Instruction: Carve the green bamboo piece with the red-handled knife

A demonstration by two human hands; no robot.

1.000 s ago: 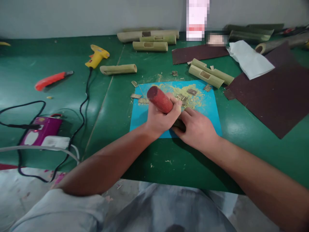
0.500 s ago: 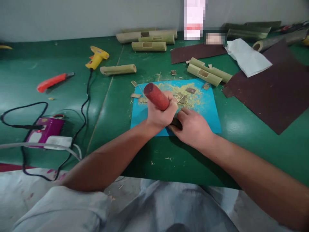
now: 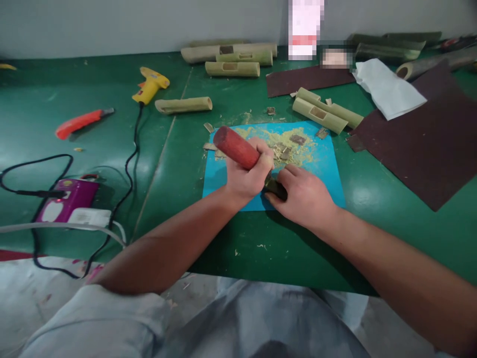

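Observation:
My left hand (image 3: 248, 171) is wrapped round the thick red handle (image 3: 236, 147) of a tool; its working end is hidden beneath my fingers. The handle tilts up towards the left. Close beside it, my right hand (image 3: 303, 191) grips a dark green bamboo piece (image 3: 276, 189) over a blue sheet (image 3: 219, 186). Most of the bamboo is covered by my hands. Pale shavings (image 3: 296, 155) and small brown chips (image 3: 298, 140) lie on the sheet just beyond my hands.
Bamboo tubes with cut windows (image 3: 320, 115) lie beyond the sheet. On the left are a yellow glue gun (image 3: 151, 85), a red-orange utility knife (image 3: 80, 123) and a purple power strip (image 3: 70, 199) with trailing cables. Brown sheets (image 3: 421, 159) and white paper (image 3: 389, 89) lie right.
The red handle has tipped slightly further left and down. My right hand has shifted a little to the right, and more of the bamboo shows between my hands.

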